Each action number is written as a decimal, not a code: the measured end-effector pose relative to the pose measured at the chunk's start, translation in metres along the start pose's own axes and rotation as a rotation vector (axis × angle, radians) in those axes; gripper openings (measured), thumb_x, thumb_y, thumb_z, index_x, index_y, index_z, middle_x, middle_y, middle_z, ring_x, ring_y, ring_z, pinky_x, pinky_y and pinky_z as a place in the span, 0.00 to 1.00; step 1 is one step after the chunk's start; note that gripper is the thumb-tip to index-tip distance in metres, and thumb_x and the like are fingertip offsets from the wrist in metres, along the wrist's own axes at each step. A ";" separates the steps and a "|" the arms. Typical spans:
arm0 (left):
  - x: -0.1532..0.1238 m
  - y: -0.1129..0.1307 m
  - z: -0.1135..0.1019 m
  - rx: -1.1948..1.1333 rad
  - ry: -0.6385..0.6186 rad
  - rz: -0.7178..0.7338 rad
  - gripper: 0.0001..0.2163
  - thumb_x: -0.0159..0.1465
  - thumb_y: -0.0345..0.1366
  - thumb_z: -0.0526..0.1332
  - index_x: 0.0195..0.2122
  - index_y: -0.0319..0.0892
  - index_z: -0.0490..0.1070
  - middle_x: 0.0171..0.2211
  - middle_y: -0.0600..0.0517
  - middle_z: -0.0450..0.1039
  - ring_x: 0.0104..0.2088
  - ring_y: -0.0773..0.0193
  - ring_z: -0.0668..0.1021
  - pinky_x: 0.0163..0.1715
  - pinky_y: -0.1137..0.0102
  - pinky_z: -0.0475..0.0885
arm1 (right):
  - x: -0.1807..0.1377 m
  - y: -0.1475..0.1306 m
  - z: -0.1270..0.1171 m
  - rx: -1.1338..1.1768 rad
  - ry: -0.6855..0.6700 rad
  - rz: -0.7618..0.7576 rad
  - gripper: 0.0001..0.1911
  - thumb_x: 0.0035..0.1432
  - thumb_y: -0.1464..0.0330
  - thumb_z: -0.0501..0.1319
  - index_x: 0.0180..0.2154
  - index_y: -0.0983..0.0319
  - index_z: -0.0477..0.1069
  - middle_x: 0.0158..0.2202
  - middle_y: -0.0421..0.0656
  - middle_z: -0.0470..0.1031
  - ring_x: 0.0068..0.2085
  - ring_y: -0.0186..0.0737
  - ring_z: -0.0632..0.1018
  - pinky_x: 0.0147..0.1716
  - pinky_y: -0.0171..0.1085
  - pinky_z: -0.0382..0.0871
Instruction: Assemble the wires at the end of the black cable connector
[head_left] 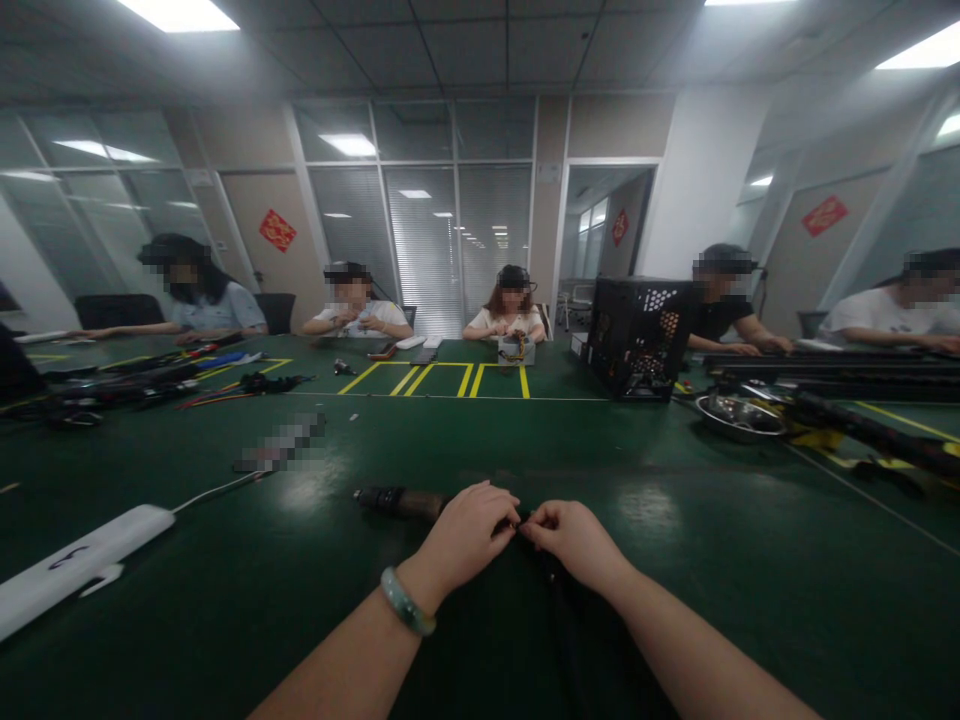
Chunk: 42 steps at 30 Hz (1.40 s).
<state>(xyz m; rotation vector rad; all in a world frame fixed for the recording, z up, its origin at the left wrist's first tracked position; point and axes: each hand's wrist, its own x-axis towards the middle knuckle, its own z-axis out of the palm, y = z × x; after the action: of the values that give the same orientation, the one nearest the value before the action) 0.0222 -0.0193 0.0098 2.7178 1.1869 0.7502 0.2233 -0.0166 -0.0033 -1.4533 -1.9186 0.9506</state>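
Note:
My left hand [472, 522], with a green bangle [405, 602] at its wrist, lies curled over the right part of a dark rod-like object [401, 502]. The left end of that object is black and narrower, with a small metallic tip, and it rests on the green table. My right hand [577, 540] is closed in a pinch beside my left fingertips, at a small dark piece. What exactly the right fingers hold is hidden. Below the hands a dark strip-like shape runs toward me, too dim to make out.
A white power strip [90, 560] and a blurred flat device [281, 445] lie left. Cable bundles [97, 385] are farther back. A black computer case [637, 335], metal bowl [739, 415] and dark rods [832, 375] stand right. Several people sit opposite; one handles a wired box [517, 350].

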 end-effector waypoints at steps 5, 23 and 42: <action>-0.001 0.000 -0.003 0.003 0.014 -0.004 0.08 0.60 0.35 0.63 0.40 0.45 0.70 0.47 0.51 0.74 0.50 0.58 0.74 0.60 0.55 0.58 | 0.002 0.004 0.001 0.014 0.003 -0.017 0.11 0.56 0.62 0.62 0.30 0.63 0.77 0.25 0.40 0.77 0.27 0.34 0.74 0.25 0.30 0.60; -0.002 0.000 -0.005 0.019 0.009 -0.020 0.08 0.60 0.35 0.63 0.41 0.46 0.70 0.47 0.52 0.73 0.50 0.59 0.73 0.60 0.55 0.58 | 0.000 -0.002 -0.002 0.032 -0.017 0.013 0.10 0.56 0.62 0.62 0.30 0.62 0.76 0.26 0.40 0.78 0.28 0.35 0.76 0.26 0.30 0.61; -0.001 0.004 -0.002 0.033 0.022 0.003 0.04 0.63 0.34 0.61 0.38 0.45 0.71 0.47 0.52 0.74 0.50 0.61 0.73 0.61 0.56 0.57 | 0.001 -0.001 -0.002 0.027 -0.021 0.016 0.10 0.56 0.63 0.62 0.31 0.63 0.76 0.26 0.40 0.78 0.27 0.34 0.75 0.26 0.30 0.61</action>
<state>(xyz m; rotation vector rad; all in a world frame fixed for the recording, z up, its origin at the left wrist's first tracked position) 0.0238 -0.0228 0.0123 2.7454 1.2107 0.7690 0.2238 -0.0154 -0.0011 -1.4507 -1.9048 0.9986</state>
